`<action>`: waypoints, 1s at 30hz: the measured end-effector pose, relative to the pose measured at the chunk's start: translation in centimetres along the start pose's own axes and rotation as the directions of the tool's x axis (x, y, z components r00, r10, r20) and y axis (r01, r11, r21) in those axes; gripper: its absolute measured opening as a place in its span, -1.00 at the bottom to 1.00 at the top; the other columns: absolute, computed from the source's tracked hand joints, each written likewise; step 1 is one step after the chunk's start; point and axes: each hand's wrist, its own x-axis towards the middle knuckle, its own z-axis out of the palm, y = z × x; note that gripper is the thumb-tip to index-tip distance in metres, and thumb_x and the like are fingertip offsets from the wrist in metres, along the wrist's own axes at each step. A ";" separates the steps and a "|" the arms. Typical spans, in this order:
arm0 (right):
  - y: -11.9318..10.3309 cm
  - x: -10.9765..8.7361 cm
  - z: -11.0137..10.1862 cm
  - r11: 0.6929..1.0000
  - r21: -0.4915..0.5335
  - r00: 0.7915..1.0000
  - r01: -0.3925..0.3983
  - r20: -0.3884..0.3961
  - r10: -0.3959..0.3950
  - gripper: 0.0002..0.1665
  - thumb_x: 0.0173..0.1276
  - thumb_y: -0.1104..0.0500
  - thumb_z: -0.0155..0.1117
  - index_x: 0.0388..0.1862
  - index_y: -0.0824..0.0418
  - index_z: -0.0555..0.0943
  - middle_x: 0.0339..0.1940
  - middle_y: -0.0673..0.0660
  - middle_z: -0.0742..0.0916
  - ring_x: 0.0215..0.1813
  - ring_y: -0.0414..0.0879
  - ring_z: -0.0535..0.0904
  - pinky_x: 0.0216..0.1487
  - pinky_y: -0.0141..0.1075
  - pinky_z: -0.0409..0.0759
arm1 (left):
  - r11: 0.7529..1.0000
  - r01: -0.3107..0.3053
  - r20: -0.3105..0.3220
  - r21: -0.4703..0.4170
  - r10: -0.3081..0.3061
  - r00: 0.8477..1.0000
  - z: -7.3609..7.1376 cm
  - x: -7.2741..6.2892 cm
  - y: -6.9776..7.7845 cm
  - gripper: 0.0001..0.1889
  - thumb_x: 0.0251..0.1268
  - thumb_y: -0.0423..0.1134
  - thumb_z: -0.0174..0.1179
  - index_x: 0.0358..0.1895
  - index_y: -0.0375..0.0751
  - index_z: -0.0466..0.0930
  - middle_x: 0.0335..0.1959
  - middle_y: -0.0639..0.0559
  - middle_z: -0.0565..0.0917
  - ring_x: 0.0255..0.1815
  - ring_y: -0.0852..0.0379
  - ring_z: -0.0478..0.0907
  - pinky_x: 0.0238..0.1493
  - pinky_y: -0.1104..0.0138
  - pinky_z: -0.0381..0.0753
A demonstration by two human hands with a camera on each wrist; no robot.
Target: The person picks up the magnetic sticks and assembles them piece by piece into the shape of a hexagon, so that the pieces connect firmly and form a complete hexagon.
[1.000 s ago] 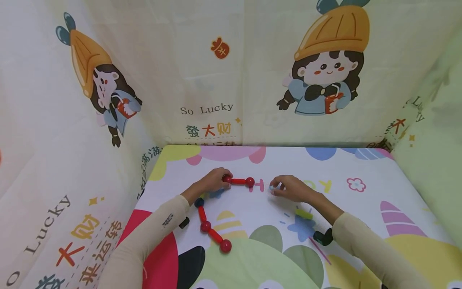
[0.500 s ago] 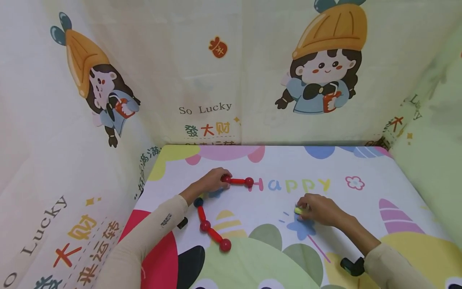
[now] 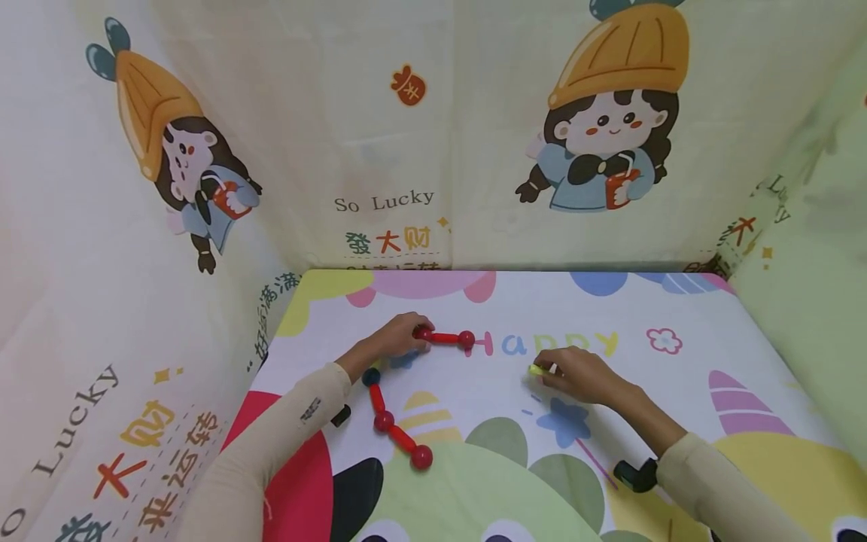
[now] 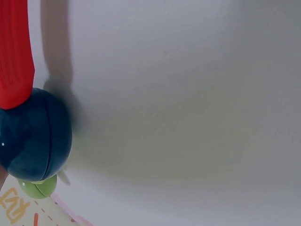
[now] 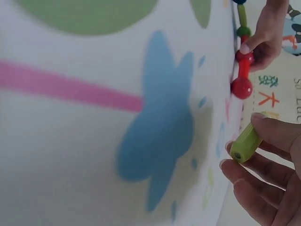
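Observation:
My left hand (image 3: 400, 335) grips a red ball (image 3: 423, 333) at the far left of the table. From it a red rod (image 3: 445, 339) runs right to another red ball (image 3: 466, 340). The chain bends toward me through a dark blue ball (image 4: 35, 136), then red rods (image 3: 403, 437) and red balls (image 3: 421, 457). In the right wrist view, a green ball (image 5: 243, 31) and a yellow-green rod (image 5: 242, 15) link the held end with the blue ball. My right hand (image 3: 579, 373) pinches a loose yellow-green rod (image 5: 247, 143) between thumb and fingers, apart from the chain.
The printed tabletop (image 3: 677, 406) carries cartoon shapes, including a blue star (image 3: 564, 423) below my right hand. Behind it hangs a patterned cloth (image 3: 488, 150), and more cloth encloses both sides.
My right hand moved toward me to the yellow-green rod by the star, picked it up, and carried it back leftward toward the chain. My left hand stays on the red ball.

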 end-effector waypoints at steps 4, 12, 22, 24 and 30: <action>-0.6 2.6 0.0 0.998 0.064 1.000 0.027 0.014 -0.028 -0.76 0.30 0.19 0.43 -0.06 0.19 0.73 -0.27 0.00 0.79 -0.23 -0.15 0.69 -0.21 -0.26 0.65 | 1.000 -0.001 0.003 0.010 0.001 1.000 -0.1 0.0 -0.1 -0.61 0.29 -0.20 0.37 0.17 -0.12 0.61 -0.03 0.00 0.60 -0.02 0.09 0.47 0.11 0.22 0.58; -0.7 7.0 1.2 0.997 0.077 0.998 0.018 0.050 -0.022 -0.76 0.28 0.22 0.44 -0.07 0.20 0.75 -0.29 0.04 0.79 -0.28 -0.17 0.62 -0.19 -0.26 0.62 | 0.999 -0.021 0.019 0.032 0.020 1.000 0.0 0.3 0.0 -0.59 0.29 -0.20 0.38 0.19 -0.12 0.60 -0.04 0.00 0.60 -0.03 0.10 0.47 0.10 0.23 0.58; -0.6 9.0 2.4 0.996 0.076 0.993 -0.039 0.110 0.030 -0.68 0.31 0.27 0.40 0.05 0.26 0.71 -0.08 0.14 0.80 -0.07 -0.03 0.68 0.08 -0.09 0.66 | 0.979 -0.173 0.042 0.105 0.170 0.985 1.0 2.5 2.4 -0.57 0.29 -0.25 0.36 0.22 -0.18 0.58 -0.01 -0.05 0.65 -0.02 0.10 0.54 0.15 0.22 0.57; -0.7 9.1 2.4 0.996 0.078 0.994 -0.038 0.108 0.030 -0.67 0.32 0.27 0.40 0.06 0.27 0.71 -0.08 0.15 0.80 -0.07 -0.02 0.68 0.09 -0.08 0.65 | 0.976 -0.189 0.062 0.113 0.182 0.981 1.4 2.9 3.1 -0.56 0.31 -0.25 0.35 0.25 -0.17 0.56 0.02 -0.05 0.65 0.03 0.09 0.55 0.18 0.22 0.57; -0.8 9.6 2.7 0.997 0.081 0.997 -0.004 0.080 -0.002 -0.67 0.32 0.28 0.40 0.05 0.31 0.71 -0.12 0.16 0.81 -0.08 -0.02 0.70 0.07 -0.08 0.65 | 0.959 -0.247 0.107 0.136 0.234 0.966 2.0 3.6 4.4 -0.55 0.35 -0.34 0.29 0.29 -0.24 0.53 0.14 -0.13 0.64 0.17 0.00 0.55 0.31 0.14 0.49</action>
